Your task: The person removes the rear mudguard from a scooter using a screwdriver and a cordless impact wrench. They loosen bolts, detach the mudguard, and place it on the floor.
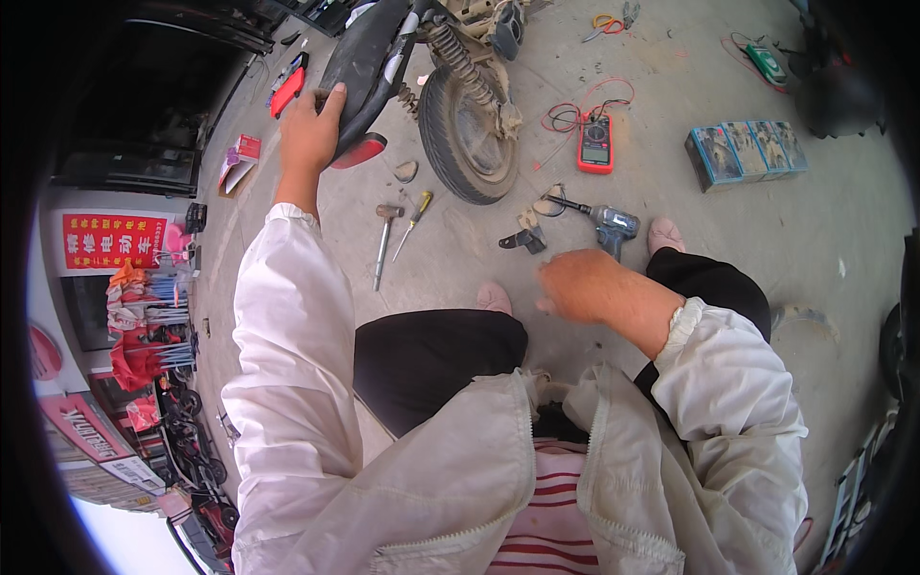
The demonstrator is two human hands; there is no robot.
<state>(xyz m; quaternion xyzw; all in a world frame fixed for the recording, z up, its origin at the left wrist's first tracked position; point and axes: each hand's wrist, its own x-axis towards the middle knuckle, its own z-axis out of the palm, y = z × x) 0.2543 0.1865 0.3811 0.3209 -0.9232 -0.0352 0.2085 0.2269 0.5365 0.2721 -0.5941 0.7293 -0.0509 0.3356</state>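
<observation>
My left hand (310, 133) grips the rear end of a black two-wheeler seat (363, 54), thumb on top and the other fingers partly hidden at the edge. Below the seat's tail is a red tail light (359, 152). A dusty rear wheel (447, 136) stands beside it, with a coil-spring shock absorber (460, 61) above. Over the floor between my knees hangs my right hand (578, 286). Its fingers are turned away, and no object shows in it. Just beyond it lies a cordless impact wrench (614, 221) with a long socket, near a black bracket (528, 240).
A hammer (384, 241) and a screwdriver (415, 215) lie left of centre. Farther off are a red multimeter (596, 144) with leads, a blue-edged battery pack (747, 154), scissors (607, 26) and a green meter (765, 65). Folded umbrellas (144, 309) stand at the left.
</observation>
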